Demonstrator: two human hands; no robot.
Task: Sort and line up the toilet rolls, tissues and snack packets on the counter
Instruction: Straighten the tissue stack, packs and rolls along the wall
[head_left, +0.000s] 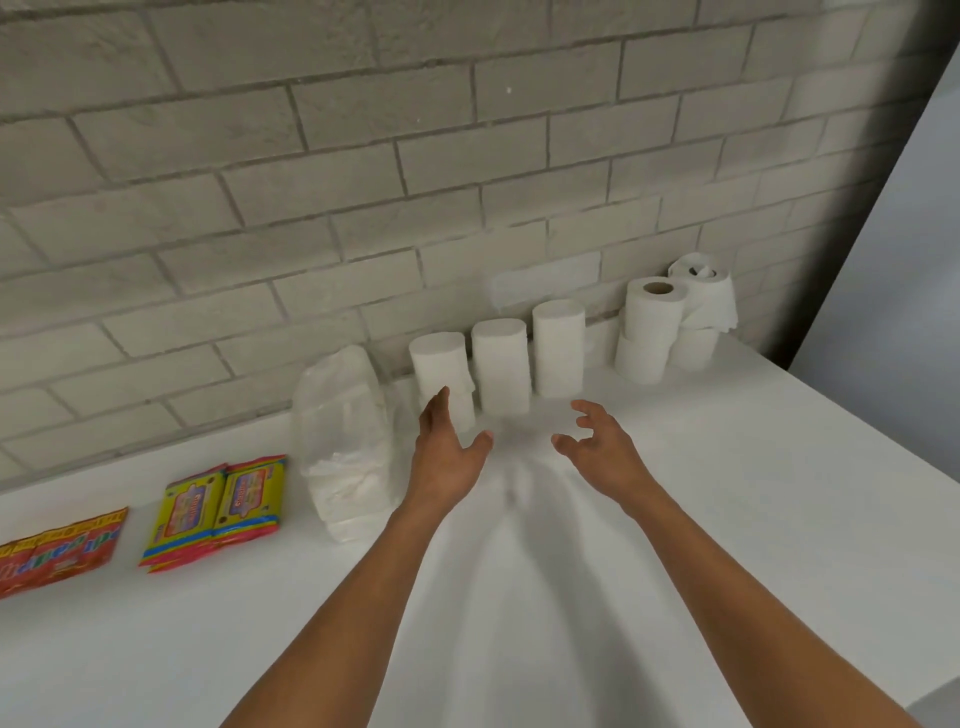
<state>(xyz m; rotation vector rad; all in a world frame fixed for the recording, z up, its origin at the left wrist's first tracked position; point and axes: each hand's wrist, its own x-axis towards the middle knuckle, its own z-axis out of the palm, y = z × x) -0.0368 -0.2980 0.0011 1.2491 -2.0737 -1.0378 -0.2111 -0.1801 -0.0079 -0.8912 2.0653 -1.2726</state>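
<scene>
Three tall white toilet-roll stacks stand in a row against the brick wall: left (441, 371), middle (501, 364), right (558, 345). My left hand (449, 449) is open just in front of the left stack, fingertips at its lower side. My right hand (597, 441) is open with fingers loosely curled and holds nothing, in front of the right stack. A clear bag of tissues (345, 441) stands left of the rolls. Yellow-and-red snack packets (218, 506) and red packets (57, 553) lie further left.
More toilet rolls (649, 327) are stacked at the back right, one with loose paper (706, 296) hanging. The white counter (675, 519) ends at an edge on the right. The grey brick wall (363, 182) runs along the back.
</scene>
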